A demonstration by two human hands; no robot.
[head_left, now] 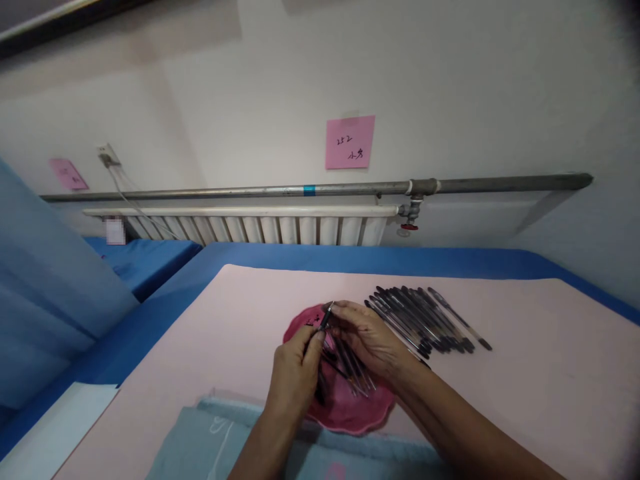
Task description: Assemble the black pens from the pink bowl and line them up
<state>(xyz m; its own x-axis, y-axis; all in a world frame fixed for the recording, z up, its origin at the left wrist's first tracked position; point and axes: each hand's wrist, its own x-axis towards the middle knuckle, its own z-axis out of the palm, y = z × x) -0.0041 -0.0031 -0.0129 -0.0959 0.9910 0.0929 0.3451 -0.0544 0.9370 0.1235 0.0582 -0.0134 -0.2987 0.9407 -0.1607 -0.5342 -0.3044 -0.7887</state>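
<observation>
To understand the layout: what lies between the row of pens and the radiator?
The head view shows bare pink sheet beyond the row of pens, then a band of blue surface, then the radiator.

Pen parts (353, 365) lie in the plate (367, 425), which rests on a mat (540, 360). Right of the plate lies a row of pens (419, 320); before it, a folded cloth (200, 433); well behind it, a radiator (280, 228).
</observation>
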